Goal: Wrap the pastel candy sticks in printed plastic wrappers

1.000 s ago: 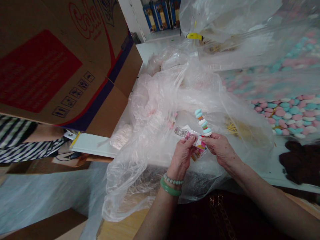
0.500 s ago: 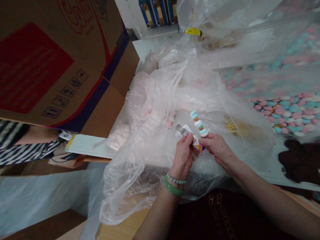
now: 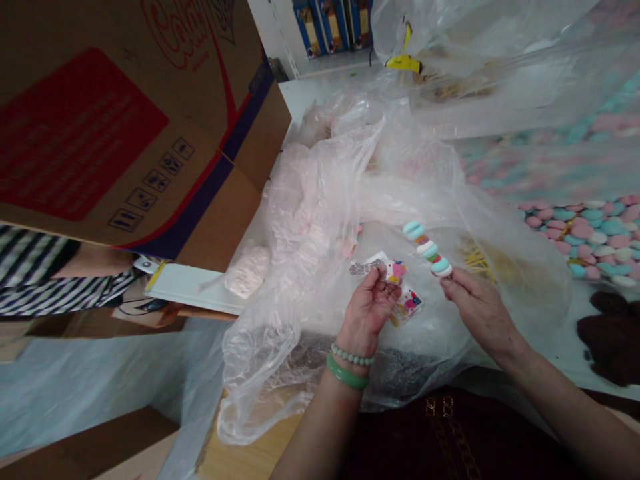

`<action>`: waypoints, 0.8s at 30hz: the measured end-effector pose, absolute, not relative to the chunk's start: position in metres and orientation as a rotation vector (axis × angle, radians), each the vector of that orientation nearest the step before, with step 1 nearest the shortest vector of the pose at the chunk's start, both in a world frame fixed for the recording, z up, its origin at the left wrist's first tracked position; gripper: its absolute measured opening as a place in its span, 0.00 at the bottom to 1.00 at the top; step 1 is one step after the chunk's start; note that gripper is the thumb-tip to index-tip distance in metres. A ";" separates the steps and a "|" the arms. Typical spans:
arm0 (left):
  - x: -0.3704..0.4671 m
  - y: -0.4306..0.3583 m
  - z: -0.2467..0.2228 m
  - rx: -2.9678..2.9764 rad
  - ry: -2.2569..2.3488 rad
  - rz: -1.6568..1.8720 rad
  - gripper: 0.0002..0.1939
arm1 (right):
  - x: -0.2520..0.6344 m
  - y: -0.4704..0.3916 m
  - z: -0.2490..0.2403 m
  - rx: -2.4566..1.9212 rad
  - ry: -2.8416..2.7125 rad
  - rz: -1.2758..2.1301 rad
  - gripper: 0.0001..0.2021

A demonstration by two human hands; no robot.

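Observation:
My right hand (image 3: 483, 313) pinches the lower end of a candy skewer (image 3: 427, 249), tilted up and to the left. Its stacked pieces are pale blue, white, brown, green and red. My left hand (image 3: 371, 308) grips a small printed wrapper (image 3: 409, 301) with colourful pictures; part of it lies behind the fingers, and whether it is one wrapper or more I cannot tell. A gap separates the two hands. Beneath both spreads a large clear plastic bag (image 3: 320, 220). Thin yellow sticks (image 3: 477, 260) show through plastic close to my right hand.
A big cardboard box (image 3: 200, 167) stands at the left on the white table (image 3: 195, 290). Pink, blue and white candies (image 3: 580, 233) lie at the right, near a dark brown item (image 3: 610, 337). Part of a person in a striped garment (image 3: 107, 290) shows behind the box.
My right hand has moved right with the candy skewer, away from the left hand. The wrapper in my left hand has turned and shows more of its print. The view has shifted slightly.

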State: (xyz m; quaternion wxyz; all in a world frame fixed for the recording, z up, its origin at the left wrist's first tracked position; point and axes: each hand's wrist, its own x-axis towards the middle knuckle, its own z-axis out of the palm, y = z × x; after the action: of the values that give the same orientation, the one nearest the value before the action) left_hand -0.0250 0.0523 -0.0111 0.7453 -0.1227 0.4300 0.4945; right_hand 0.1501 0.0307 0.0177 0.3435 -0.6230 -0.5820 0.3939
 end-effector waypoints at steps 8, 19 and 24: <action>-0.029 0.053 -0.014 -0.365 0.813 1.101 0.10 | 0.161 -0.010 0.005 -1.562 -1.771 0.821 0.11; -0.031 0.055 -0.010 -0.360 0.869 1.183 0.10 | 0.163 -0.010 -0.004 -1.606 -1.867 0.628 0.12; -0.025 0.057 -0.007 -0.382 0.880 1.215 0.09 | 0.166 -0.011 -0.008 -1.581 -2.016 0.399 0.12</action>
State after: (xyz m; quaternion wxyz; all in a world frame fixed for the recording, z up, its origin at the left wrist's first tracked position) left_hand -0.0255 0.0568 -0.0066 0.7151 -0.1726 0.3973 0.5487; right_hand 0.1655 -0.0109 -0.0075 0.2711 -0.5870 -0.7483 0.1481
